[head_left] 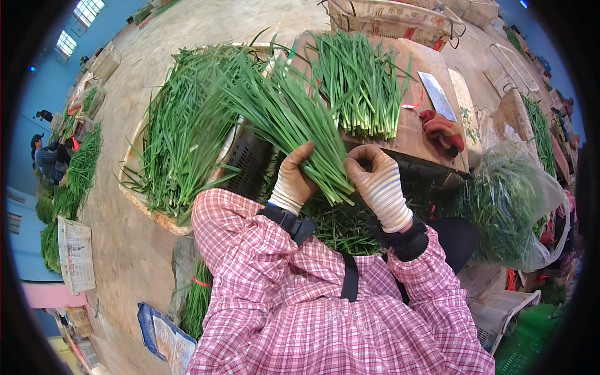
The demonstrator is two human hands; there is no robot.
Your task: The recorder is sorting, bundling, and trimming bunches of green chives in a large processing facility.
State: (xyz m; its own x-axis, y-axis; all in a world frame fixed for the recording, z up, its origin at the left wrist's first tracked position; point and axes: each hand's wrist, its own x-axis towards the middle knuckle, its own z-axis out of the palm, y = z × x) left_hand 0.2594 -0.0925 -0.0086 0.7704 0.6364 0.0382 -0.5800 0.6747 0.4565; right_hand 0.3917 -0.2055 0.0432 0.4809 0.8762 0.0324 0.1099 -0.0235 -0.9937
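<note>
A loose bunch of garlic chives (294, 122) lies slantwise in my gloved left hand (295, 178), leaves toward the far left and pale stem ends toward me. My left fingers are closed around it from below. At the stem ends, my gloved right hand (377, 184) is closed in a pinch against the bunch's right edge. Beyond my hands, a wooden board (400, 145) bears a spread pile of chives (362, 81), stem ends facing me. To the pile's right are a broad-bladed knife (437, 95) and a crumpled red glove or cloth (443, 132).
A crate (164, 220) heaped with chives stands at my left. Loose green leaves (337, 228) lie below my hands. At right is a clear plastic bag (509, 200) of greens. A large basket (387, 22) stands beyond the board; a person (49, 156) sits far left.
</note>
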